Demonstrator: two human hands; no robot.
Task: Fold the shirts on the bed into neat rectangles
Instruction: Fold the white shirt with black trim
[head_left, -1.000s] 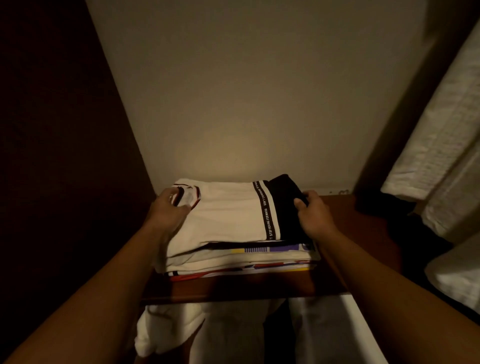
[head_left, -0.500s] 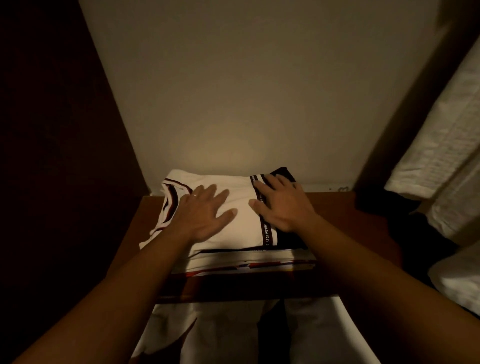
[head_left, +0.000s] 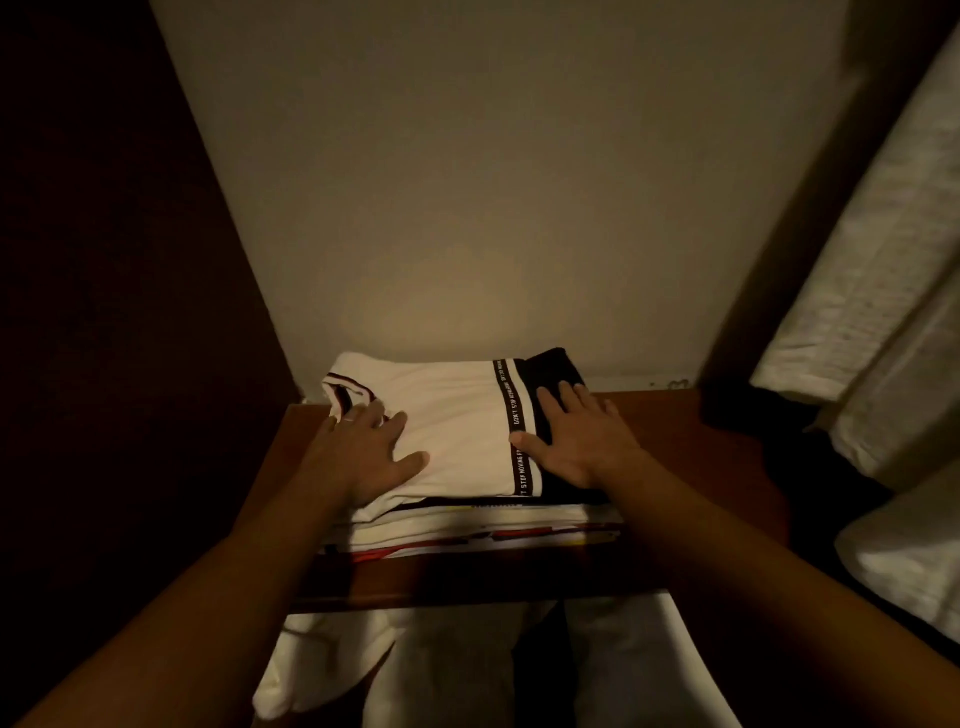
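White cloth with a black panel and a lettered stripe forms the top shirt (head_left: 457, 431), folded to a rectangle and lying on a stack of folded shirts (head_left: 467, 530) on a wooden shelf (head_left: 675, 447). The left hand (head_left: 363, 447) rests flat near the collar end, fingers spread wide; the right hand (head_left: 582, 441) lies flat on the black panel, fingers likewise extended, gripping nothing. Judged status: folding of this shirt is complete and stacking nearly so (final squaring in hand). More white fabric (head_left: 332, 660) hangs below the shelf edge; whether it awaits folding cannot be told.
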